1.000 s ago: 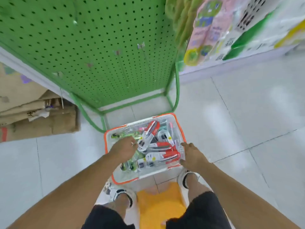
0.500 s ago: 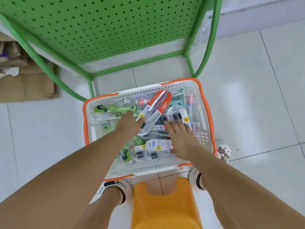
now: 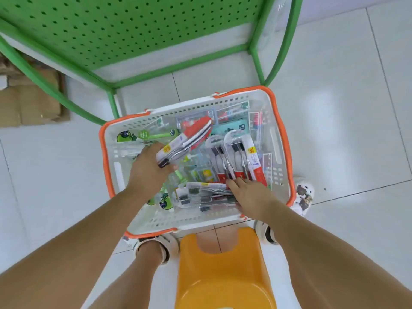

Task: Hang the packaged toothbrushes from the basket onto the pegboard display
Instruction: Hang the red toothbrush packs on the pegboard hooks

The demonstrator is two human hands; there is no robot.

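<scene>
The floor (image 3: pixel 334 103) is laid with large glossy white tiles with thin dark joints, and soft patches of light reflect off them at the right. Flattened brown cardboard (image 3: pixel 29 101) lies on the floor at the left edge. A yellow plastic stool (image 3: pixel 223 270) stands at the bottom centre. Along the top right runs a pale strip like a wall base (image 3: pixel 356 5), slightly darker than the tiles
</scene>
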